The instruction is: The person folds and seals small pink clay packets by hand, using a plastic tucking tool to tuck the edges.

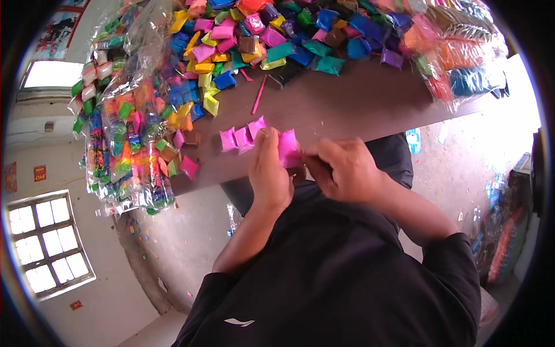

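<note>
A small bright pink packet [289,148] is held up in front of my body, just past the table's near edge. My left hand [270,173] is closed around its left side, with the thumb upright. From the other side, my right hand [346,170] has thumb and forefinger pinched together at the packet's right edge; the other fingers curl in. Exactly what lies between those fingertips is partly hidden. Beyond my left hand, several similar pink packets [243,139] lie in a short row on the brown table [341,104].
A heap of small colourful packets [272,34] covers the far side of the table. Clear bags of packets [130,133] stand at the left, and more bagged packets [462,58] at the right. A thin pink stick [259,94] lies between the heap and my hands.
</note>
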`<act>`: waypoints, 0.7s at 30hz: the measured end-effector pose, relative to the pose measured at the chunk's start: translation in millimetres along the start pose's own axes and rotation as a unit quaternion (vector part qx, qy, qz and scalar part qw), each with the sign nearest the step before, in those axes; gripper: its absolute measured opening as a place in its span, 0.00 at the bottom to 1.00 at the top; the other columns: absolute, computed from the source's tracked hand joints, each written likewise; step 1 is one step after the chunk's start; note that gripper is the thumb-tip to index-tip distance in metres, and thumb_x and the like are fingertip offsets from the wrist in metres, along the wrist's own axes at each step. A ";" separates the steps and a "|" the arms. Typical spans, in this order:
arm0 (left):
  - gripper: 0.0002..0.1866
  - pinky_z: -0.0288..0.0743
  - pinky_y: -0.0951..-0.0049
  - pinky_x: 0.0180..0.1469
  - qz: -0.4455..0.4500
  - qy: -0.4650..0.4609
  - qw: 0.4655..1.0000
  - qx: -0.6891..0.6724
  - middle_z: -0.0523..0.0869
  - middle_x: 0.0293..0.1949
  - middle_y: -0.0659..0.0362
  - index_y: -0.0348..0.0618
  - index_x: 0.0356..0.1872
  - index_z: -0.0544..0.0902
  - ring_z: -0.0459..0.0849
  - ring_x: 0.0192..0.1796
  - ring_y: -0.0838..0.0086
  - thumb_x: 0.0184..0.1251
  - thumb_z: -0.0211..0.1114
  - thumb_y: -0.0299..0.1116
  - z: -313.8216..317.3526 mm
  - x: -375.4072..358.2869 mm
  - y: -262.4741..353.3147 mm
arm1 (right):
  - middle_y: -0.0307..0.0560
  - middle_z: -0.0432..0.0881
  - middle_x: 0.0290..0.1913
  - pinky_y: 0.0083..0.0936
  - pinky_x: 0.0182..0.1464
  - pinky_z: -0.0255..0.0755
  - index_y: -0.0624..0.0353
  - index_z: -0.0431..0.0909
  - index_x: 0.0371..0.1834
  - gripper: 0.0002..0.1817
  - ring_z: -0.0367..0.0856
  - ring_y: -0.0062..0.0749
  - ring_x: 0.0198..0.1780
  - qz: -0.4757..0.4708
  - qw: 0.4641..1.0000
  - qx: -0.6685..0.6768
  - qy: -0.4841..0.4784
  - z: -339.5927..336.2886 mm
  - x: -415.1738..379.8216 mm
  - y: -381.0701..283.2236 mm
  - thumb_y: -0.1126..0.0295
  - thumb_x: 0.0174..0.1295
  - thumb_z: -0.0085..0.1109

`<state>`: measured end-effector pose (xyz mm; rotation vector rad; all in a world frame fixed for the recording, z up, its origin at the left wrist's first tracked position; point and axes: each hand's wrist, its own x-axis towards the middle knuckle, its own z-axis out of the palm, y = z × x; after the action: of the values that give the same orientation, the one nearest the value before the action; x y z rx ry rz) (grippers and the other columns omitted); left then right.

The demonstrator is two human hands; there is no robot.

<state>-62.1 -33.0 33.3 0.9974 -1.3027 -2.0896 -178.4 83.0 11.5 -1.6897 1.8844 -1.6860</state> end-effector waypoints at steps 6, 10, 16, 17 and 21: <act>0.11 0.72 0.75 0.25 -0.029 -0.058 0.998 -0.023 0.82 0.33 0.66 0.55 0.47 0.78 0.83 0.32 0.78 0.85 0.52 0.47 -11.2 5.1 -2.5 | 0.52 0.82 0.29 0.43 0.29 0.74 0.58 0.77 0.40 0.08 0.84 0.54 0.29 0.017 0.999 0.033 0.015 -2.7 2.4 -1.9 0.76 0.62 0.67; 0.11 0.76 0.74 0.28 0.044 -0.043 0.998 0.008 0.81 0.35 0.67 0.54 0.47 0.78 0.82 0.31 0.79 0.87 0.51 0.45 -11.9 9.6 -12.8 | 0.53 0.82 0.27 0.43 0.29 0.75 0.59 0.77 0.39 0.08 0.85 0.54 0.29 0.101 0.993 0.036 0.044 -0.8 -0.5 6.0 0.75 0.62 0.68; 0.12 0.72 0.78 0.37 0.112 -0.052 0.986 0.110 0.75 0.35 0.67 0.49 0.46 0.75 0.74 0.34 0.82 0.89 0.47 0.41 -20.8 8.7 -15.9 | 0.50 0.81 0.25 0.35 0.28 0.74 0.61 0.76 0.38 0.08 0.84 0.46 0.25 0.037 0.998 0.028 0.037 -5.3 3.1 8.2 0.79 0.61 0.68; 0.12 0.66 0.81 0.41 0.062 -0.048 0.992 0.094 0.73 0.34 0.66 0.45 0.47 0.75 0.70 0.36 0.84 0.90 0.47 0.40 -17.6 4.9 -10.4 | 0.53 0.81 0.25 0.41 0.29 0.75 0.60 0.76 0.37 0.09 0.84 0.54 0.28 0.122 0.991 0.025 0.054 -5.9 4.3 9.5 0.78 0.60 0.69; 0.10 0.68 0.78 0.44 0.304 -0.052 0.907 0.286 0.75 0.37 0.61 0.40 0.48 0.74 0.72 0.38 0.80 0.89 0.48 0.35 -16.0 4.6 -12.4 | 0.53 0.81 0.26 0.39 0.30 0.75 0.59 0.76 0.36 0.10 0.84 0.52 0.28 0.057 0.996 0.065 0.009 -7.2 -1.7 -9.8 0.78 0.59 0.70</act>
<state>-52.6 -39.8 16.1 0.5641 -2.0326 -1.3211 -176.5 91.1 20.6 -1.4940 1.7988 -1.7429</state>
